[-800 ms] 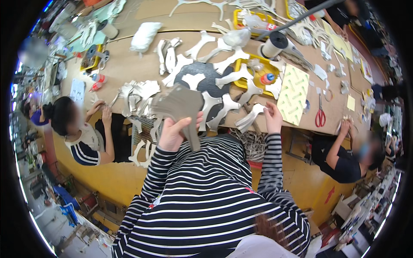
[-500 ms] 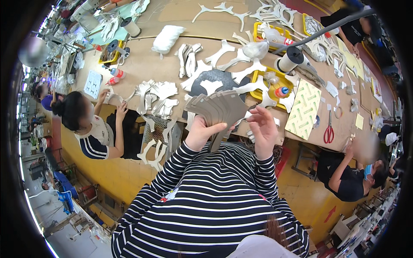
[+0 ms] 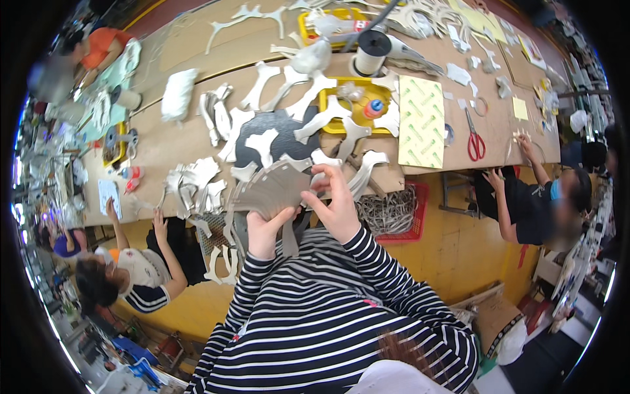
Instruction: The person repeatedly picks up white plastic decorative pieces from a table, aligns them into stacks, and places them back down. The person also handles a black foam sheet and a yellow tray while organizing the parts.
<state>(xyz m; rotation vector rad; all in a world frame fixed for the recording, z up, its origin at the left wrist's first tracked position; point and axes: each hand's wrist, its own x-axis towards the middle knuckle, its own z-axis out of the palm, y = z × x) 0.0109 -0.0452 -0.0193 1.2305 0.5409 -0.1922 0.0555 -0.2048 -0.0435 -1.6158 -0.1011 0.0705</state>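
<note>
My left hand [image 3: 264, 231] is closed round the narrow lower end of a fanned stack of grey, flat cut pieces [image 3: 272, 188]. The stack is held in front of my striped top, over the table's near edge. My right hand [image 3: 336, 205] is at the stack's right edge, thumb and forefinger apart and bent toward it; whether they touch a piece is hard to make out. Just beyond the stack lies a round black pad [image 3: 279, 125] with a white branched piece [image 3: 262, 146] on it. More pale branched pieces [image 3: 323, 121] lie around the pad.
Yellow trays [image 3: 387, 130] hold small items, including a bottle with a blue and red top [image 3: 374, 108]. Right of them are a patterned yellow sheet [image 3: 420, 125] and red scissors [image 3: 475, 139]. A thread cone [image 3: 371, 52] stands behind. Co-workers [image 3: 134, 272] sit left and right.
My right hand has moved in to the right edge of the grey stack. The view has swung, shifting the table and co-workers leftward. The left hand keeps its hold.
</note>
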